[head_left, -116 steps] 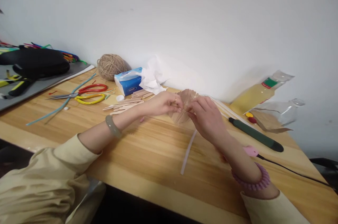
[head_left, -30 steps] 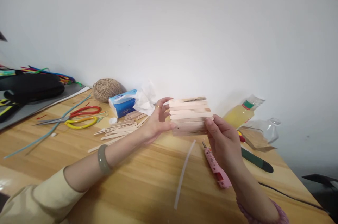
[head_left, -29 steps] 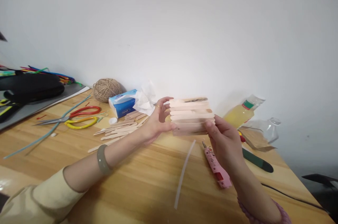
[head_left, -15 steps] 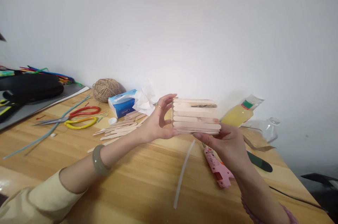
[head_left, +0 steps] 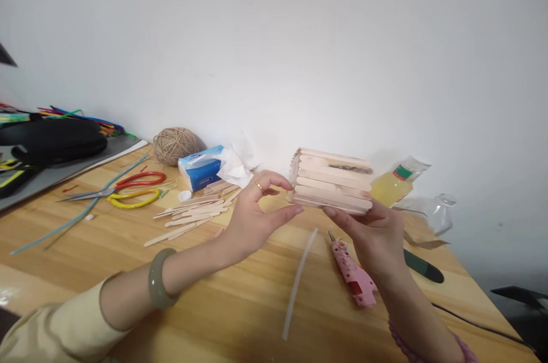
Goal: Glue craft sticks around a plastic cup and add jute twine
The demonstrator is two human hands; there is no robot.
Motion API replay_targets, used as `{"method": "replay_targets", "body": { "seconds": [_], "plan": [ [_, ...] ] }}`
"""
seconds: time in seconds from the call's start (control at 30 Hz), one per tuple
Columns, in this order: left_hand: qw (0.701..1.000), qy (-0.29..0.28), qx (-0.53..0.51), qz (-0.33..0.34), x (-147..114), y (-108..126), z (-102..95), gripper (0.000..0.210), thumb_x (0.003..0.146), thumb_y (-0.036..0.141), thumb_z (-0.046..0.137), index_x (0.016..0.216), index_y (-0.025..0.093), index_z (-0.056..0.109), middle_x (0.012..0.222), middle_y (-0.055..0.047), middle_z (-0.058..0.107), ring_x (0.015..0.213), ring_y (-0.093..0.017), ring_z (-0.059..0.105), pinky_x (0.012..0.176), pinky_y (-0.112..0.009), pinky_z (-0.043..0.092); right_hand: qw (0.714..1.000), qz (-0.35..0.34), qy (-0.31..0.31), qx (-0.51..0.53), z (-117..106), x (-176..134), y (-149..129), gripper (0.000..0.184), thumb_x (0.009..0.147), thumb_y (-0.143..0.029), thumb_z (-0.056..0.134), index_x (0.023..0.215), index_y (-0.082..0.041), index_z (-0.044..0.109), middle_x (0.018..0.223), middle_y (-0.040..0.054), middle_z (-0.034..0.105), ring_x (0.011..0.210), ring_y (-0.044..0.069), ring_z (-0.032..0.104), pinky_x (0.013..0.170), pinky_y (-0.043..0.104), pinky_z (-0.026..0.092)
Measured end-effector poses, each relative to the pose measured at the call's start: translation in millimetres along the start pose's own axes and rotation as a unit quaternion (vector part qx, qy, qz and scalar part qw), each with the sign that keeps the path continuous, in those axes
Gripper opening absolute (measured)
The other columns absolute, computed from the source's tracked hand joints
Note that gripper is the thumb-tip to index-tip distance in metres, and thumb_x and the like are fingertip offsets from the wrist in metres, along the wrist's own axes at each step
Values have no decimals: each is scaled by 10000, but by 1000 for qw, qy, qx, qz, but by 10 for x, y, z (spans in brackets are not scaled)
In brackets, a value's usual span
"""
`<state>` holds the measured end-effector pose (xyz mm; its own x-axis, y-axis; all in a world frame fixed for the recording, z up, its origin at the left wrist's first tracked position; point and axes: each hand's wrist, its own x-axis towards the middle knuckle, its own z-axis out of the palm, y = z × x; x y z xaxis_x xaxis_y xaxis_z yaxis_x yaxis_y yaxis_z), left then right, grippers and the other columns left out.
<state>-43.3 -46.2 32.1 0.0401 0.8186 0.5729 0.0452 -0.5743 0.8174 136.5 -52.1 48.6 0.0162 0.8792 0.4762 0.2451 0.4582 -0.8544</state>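
Held up above the table is a small box built of wooden craft sticks (head_left: 331,177), turned so that its left end shows ragged stick ends. One stick near its top carries a dark streak. My right hand (head_left: 374,232) grips the box from below and the right, thumb along the bottom edge. At the lower left corner, my left hand (head_left: 257,212) has its thumb and index finger closed about the edge; its other fingers are partly hidden. Below the box lie a pink glue gun (head_left: 351,274) and a translucent glue stick (head_left: 300,283).
Loose craft sticks (head_left: 192,217) lie left of centre, near a tissue pack (head_left: 205,168) and a twine ball (head_left: 175,145). Scissors (head_left: 135,190) rest across a blue pipe cleaner (head_left: 55,232). Rightward are a bottle of yellow liquid (head_left: 387,189), a clear glass bottle (head_left: 440,214) and a cable (head_left: 475,323).
The box has shifted right and tilted, showing more of its left end. My left hand has slid from its left side, spanning top to bottom, down to the lower left corner.
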Motion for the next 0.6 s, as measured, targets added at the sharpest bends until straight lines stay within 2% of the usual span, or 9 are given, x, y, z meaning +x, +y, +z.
{"method": "replay_targets", "body": {
  "seconds": [0.27,0.6],
  "plan": [
    [997,-2,-72,21,-10,-28,6,110,722,119,655,767,191,586,835,-3,538,841,-123,534,755,-257,481,1000,-15,-18,10,11,-20,53,179,690,-253,723,868,-278,715,904,-25,738,861,205,681,767,320,546],
    [991,-4,-134,-4,43,-73,-16,117,628,115,743,639,188,652,681,19,544,678,-111,523,651,-254,417,999,-50,-12,-9,7,-51,75,133,682,-237,730,814,-247,723,855,-7,744,795,215,686,723,335,548]
  ]
}}
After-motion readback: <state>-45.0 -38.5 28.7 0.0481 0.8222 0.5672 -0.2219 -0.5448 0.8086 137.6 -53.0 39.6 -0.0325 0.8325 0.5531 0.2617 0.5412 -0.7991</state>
